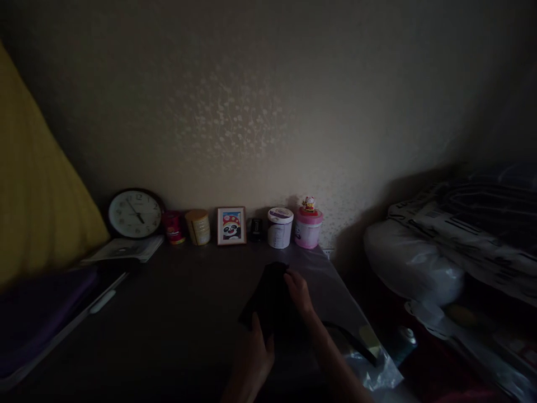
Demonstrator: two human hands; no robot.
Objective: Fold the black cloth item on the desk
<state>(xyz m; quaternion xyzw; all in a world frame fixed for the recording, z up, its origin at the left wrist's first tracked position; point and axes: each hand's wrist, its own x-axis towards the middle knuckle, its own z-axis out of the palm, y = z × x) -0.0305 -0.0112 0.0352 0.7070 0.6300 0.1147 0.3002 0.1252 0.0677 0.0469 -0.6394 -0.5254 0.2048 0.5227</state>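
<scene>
A dark, soft-looking black cloth item (272,296) is between my hands over the table, its details lost in the dim light. My right hand (298,291) is closed on its upper right edge, fingers curled in. At its lower left edge, my left hand (257,352) grips it with the thumb pointing up. A black strap (352,340) runs out to the right across the tabletop; whether it joins the black cloth cannot be made out.
Along the wall stand a round clock (135,214), a red tin (173,228), a yellowish canister (198,228), a panda picture frame (231,226), a white tub (279,228) and a pink tub (308,230) topped by a figurine (309,204). Purple folded stuff (42,313) lies left; bagged bedding (415,263) right.
</scene>
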